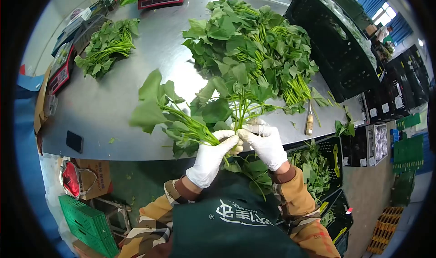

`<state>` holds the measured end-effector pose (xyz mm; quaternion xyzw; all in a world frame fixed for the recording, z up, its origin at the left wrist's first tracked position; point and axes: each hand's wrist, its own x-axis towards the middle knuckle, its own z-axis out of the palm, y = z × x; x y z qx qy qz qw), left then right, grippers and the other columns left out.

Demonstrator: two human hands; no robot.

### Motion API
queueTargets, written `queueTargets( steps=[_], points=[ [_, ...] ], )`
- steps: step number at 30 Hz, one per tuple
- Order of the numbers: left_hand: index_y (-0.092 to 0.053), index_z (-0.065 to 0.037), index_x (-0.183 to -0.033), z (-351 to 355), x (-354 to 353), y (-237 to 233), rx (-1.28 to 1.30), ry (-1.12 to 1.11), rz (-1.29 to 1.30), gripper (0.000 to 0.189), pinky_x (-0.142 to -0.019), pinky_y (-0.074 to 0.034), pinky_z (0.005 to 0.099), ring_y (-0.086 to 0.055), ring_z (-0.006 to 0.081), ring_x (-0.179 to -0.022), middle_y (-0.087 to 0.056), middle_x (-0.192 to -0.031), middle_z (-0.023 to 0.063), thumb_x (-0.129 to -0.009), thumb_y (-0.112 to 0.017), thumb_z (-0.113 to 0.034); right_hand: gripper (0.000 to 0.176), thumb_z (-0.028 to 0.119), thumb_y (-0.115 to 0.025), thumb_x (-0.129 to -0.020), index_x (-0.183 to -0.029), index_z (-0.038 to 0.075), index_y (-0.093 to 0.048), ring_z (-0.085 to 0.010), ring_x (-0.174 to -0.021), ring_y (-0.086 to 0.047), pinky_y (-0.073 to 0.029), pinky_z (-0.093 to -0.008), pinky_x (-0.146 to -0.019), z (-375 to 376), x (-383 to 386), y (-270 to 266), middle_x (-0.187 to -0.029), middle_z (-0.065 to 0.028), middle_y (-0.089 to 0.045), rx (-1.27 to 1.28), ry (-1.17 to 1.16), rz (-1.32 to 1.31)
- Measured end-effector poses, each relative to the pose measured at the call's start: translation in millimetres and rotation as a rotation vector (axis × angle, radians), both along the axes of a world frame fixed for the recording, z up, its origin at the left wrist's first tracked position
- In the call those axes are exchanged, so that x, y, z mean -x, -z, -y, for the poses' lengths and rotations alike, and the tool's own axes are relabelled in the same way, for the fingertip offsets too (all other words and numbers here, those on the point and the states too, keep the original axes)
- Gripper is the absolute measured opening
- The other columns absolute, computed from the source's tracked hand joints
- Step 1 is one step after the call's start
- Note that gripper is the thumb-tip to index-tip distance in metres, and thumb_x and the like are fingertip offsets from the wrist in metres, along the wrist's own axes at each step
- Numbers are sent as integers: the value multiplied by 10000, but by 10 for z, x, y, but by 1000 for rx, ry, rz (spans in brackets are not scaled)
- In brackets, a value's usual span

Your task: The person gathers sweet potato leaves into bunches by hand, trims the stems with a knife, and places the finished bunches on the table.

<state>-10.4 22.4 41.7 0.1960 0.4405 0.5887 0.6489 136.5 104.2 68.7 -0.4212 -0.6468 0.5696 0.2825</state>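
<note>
My left hand point(211, 156), in a white glove, is closed around a bunch of leafy green stems point(188, 124) whose leaves fan out to the upper left. Close against it, my right hand point(267, 144), gloved too, pinches more green stems point(240, 110) with leaves pointing up. Both hands meet at the table's front edge. A large heap of leafy greens point(259, 54) lies just beyond them. To the right rests a knife with a wooden handle point(309, 123). A smaller pile of greens point(109, 47) is at the far left.
A black phone point(74, 141) lies on the metal table point(122, 117). Red scales point(162, 0) stand at the back and left. A black crate point(336, 44) leans at the right. Below are crates with greens point(313, 169), a green crate point(88, 226) and a cardboard box point(97, 176).
</note>
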Motion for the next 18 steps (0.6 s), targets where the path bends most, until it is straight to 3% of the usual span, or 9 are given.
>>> queueTargets(
  steps=[3,6,9,10,12,13,14,15,18],
  points=[
    [-598,-16,-1014,-29,-20,-30,-8,-122,80,107,-752,-551,297,-656,177,-811,-656,-941,79,-937,-595,-89,190,91,-697,-853,-1029,26,-727,-132,-825,-576,-460,-254,-765,66,43,-88,-921,-72,-646,-157,64,21],
    [-577,-30,-996,-142,159,-107,-115,-424,123,73,-774,-556,332,-646,179,-808,-642,-934,73,-950,-573,-86,227,127,-672,-888,-1088,23,-698,-111,-777,-580,-452,-241,-732,-12,-72,5,-914,-58,-644,-205,275,-199],
    [-554,-58,-1035,-105,548,-153,-267,-590,49,105,-843,-540,362,-607,158,-865,-593,-904,39,-979,-541,-146,326,206,-625,-934,-1199,15,-623,-96,-732,-595,-465,-229,-665,-391,-139,-270,-901,-43,-656,-86,512,-622],
    [-547,-73,-1041,-96,618,-191,-273,-611,40,132,-785,-518,322,-551,125,-786,-541,-847,14,-985,-540,-192,353,226,-610,-946,-1226,11,-603,-94,-735,-600,-473,-227,-648,-484,-125,-372,-905,-42,-661,17,514,-742],
    [-543,-90,-1027,-61,623,-348,-273,-635,98,162,-650,-447,252,-425,79,-625,-423,-706,-33,-994,-526,-248,381,197,-650,-918,-1253,25,-593,-111,-829,-637,-504,-220,-705,-755,-157,-173,-1031,-74,-676,-119,341,-274],
    [-541,-94,-1018,-50,639,-337,-329,-564,163,178,-617,-414,242,-378,74,-595,-372,-674,-42,-997,-517,-269,308,133,-670,-896,-1181,19,-645,-133,-860,-646,-515,-241,-770,-872,-84,17,-1020,-71,-691,-180,276,-208],
    [-540,-98,-1008,-18,671,-311,-384,-493,228,195,-585,-381,231,-332,69,-564,-322,-642,-52,-999,-509,-290,225,93,-644,-906,-1115,23,-687,-76,-799,-609,-484,-209,-714,-1037,-38,353,-960,-36,-686,-316,236,-79],
    [-539,-102,-999,16,692,-291,-436,-423,291,213,-553,-348,221,-286,64,-534,-272,-610,-61,-1002,-501,-312,204,45,-659,-867,-1065,47,-711,-116,-802,-623,-489,-227,-722,-1177,14,631,-941,-63,-690,-639,234,89],
    [-553,-99,-990,73,715,-291,-428,-356,402,268,-516,-315,212,-233,55,-499,-200,-572,-73,-1004,-478,-356,178,61,-698,-802,-977,80,-724,-231,-823,-647,-500,-269,-751,-1295,148,721,-914,-108,-671,-964,96,735]
  ],
)
